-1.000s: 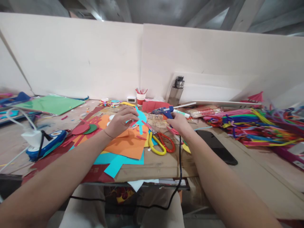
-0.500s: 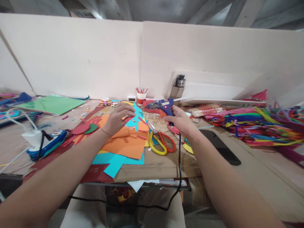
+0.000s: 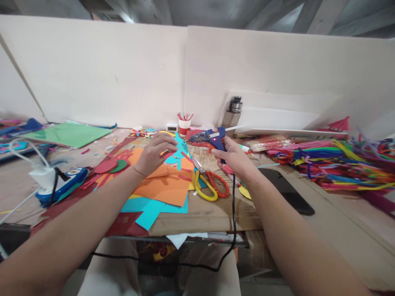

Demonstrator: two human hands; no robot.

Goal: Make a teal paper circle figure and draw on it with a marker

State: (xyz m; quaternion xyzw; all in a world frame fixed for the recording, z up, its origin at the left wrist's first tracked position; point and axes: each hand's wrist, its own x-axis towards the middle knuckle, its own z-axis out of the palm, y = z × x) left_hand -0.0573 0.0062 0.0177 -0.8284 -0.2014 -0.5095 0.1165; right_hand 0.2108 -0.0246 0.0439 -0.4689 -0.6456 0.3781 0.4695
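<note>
My left hand [image 3: 156, 152] is closed on a cyan paper cutout [image 3: 181, 150], a disc with strips sticking out, raised above the orange paper [image 3: 169, 190]. My right hand [image 3: 235, 158] grips a blue hot glue gun [image 3: 216, 139] by its handle, with a small red light glowing and a white glue stick at its back. The gun's nozzle points left, close to the cutout; whether they touch I cannot tell. Below lie scissors [image 3: 206, 193] with one yellow and one red handle. The gun's black cord [image 3: 233, 213] hangs over the table edge.
A black phone [image 3: 285, 191] lies right of my right forearm, below bundled pipe cleaners [image 3: 333, 164]. At the back stand a bottle [image 3: 231, 117] and a paper cup [image 3: 184, 126]. Red and green paper discs [image 3: 106, 166] and a blue power strip [image 3: 63, 187] are leftward.
My right hand has lifted the glue gun and brought its nozzle left, near the cyan cutout. The cutout has shifted slightly in my left hand. Over the last half second little has moved.
</note>
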